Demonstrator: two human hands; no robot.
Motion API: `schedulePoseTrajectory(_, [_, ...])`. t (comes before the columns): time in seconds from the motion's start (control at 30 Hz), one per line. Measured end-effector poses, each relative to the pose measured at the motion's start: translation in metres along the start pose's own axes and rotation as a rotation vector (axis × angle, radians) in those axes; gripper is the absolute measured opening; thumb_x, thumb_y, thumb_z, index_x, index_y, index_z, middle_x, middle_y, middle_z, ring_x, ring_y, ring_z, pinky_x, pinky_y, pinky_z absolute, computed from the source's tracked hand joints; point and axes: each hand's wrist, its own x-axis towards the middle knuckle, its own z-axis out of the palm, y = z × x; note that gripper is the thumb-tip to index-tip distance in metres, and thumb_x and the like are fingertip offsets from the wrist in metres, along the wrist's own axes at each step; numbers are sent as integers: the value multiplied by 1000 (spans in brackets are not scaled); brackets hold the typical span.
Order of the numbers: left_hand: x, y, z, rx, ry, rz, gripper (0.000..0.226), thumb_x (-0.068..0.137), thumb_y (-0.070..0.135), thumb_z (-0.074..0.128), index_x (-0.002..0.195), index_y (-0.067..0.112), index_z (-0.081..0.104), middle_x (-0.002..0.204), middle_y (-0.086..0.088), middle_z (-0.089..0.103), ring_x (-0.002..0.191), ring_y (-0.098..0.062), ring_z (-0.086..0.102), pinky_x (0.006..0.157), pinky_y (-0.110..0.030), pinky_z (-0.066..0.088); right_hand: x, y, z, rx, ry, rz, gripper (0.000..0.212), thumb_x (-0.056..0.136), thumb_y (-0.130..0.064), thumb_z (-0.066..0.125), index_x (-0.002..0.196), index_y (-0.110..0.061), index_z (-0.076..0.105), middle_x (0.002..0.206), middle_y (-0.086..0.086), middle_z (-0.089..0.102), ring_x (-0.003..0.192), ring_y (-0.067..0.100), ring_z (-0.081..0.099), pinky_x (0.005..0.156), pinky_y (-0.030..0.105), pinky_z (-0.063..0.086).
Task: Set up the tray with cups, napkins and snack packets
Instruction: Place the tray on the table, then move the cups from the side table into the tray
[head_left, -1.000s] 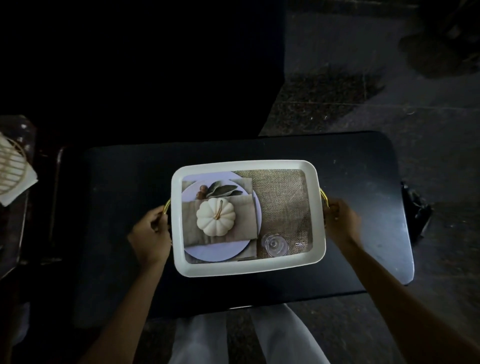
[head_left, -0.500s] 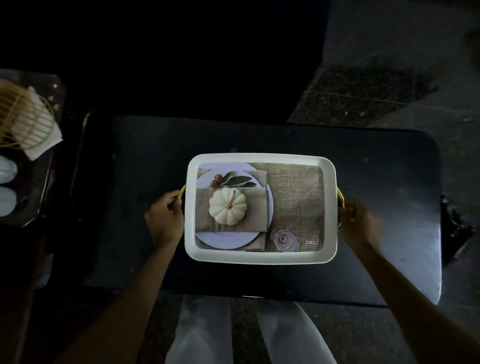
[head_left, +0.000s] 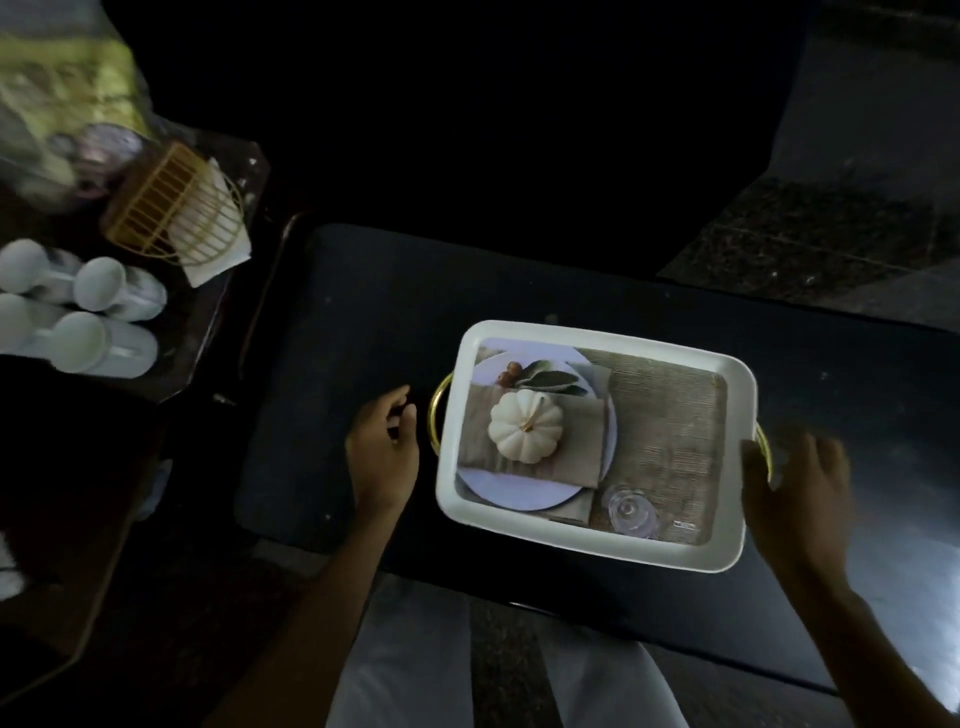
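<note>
At the far left, the snack packets are only a yellow-green smear, too blurred to count, and the frame edge cuts them off. Below them a gold wire holder stands on the dark side table with white napkins in it; I cannot tell how many. Just in front lie four white cups on their sides, the two leftmost cropped by the frame edge. On the black table my left hand hangs with fingers loose and apart, holding nothing, just beside the tray's left gold handle with a gap between them. The white tray sits flat on that table, well apart from the cups and napkins; its floor shows one pale pumpkin, one plate and one glass, seemingly printed. My right hand is blurred, fingers spread at the right gold handle; I cannot tell whether it touches.
</note>
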Motion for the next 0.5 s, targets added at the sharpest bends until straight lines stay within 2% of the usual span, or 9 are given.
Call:
schedulePoseTrajectory(0.07, [-3,0,-20,-42,45,8,28,100,12,59,126,11,69,123,-10,71,101,-16,68,78,-13,47,-4,-39,9,113,-30,-70,33,94,-20,59,126,-12,54,125,19,50,97,27,59,75,39,51])
schedulePoseTrajectory(0.17, [-3,-3,-57,-130,84,17,28,101,14,57,128,13,68,126,-4,68,99,0,64,77,0,46,-15,-102,32,215,-102,-160,33,95,-21,58,127,-14,54,126,13,54,94,24,63,75,43,57])
schedulePoseTrajectory(0.27, [4,-14,-102,-175,114,35,28,102,20,58,128,19,67,126,4,66,101,14,61,79,-1,47,-29,-163,63,268,-182,-273,33,94,-14,60,125,-8,56,122,14,56,95,29,63,78,43,55])
schedulePoseTrajectory(0.33, [13,-25,-135,-194,163,37,28,102,20,58,129,19,67,126,7,65,103,15,60,80,-2,47,-36,-205,85,287,-225,-331,31,93,-10,62,123,-5,57,120,16,60,98,31,63,79,39,54])
schedulePoseTrajectory(0.4, [25,-38,-167,-205,228,44,28,102,18,58,129,17,67,126,7,64,104,15,60,79,-2,46,-44,-246,105,331,-263,-382,29,94,-12,62,122,-6,59,117,12,60,98,26,62,88,36,53])
schedulePoseTrajectory(0.5, [47,-64,-209,-213,346,32,27,100,14,59,126,13,68,123,2,66,102,16,59,78,-2,46,-58,-308,134,413,-320,-411,29,95,-15,61,124,-11,58,117,7,57,91,13,62,81,25,53])
